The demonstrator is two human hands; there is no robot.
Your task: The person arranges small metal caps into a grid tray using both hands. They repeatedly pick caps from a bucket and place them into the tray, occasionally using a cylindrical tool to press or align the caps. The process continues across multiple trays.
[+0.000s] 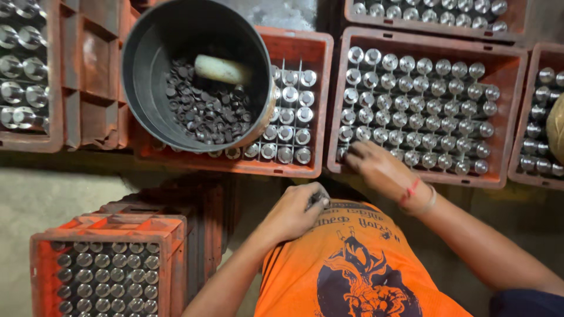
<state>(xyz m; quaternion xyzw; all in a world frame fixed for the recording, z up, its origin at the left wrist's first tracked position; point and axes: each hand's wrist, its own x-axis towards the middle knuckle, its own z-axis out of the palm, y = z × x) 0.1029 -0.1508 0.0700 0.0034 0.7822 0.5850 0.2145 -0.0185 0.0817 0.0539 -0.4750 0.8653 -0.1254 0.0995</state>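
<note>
My left hand (292, 212) is curled against my orange shirt (352, 264), closed on a few small dark caps (316, 199). My right hand (380, 169), with a red thread and a bangle at the wrist, reaches into the near-left corner of a red crate (423, 40). That crate is filled with rows of capped bottles (429, 105), and my fingers rest spread on the bottle tops. A dark round bucket (136, 88) holding many loose dark caps (205, 114) and a pale cylindrical piece (222, 69) stands on the crate to the left.
A red crate (299, 170) of capped bottles sits under the bucket. More bottle crates lie at the far left (54, 141), top right (517, 29) and far right (520, 176). A stack of crates with bottles (41, 270) stands at bottom left on the concrete floor (53, 194).
</note>
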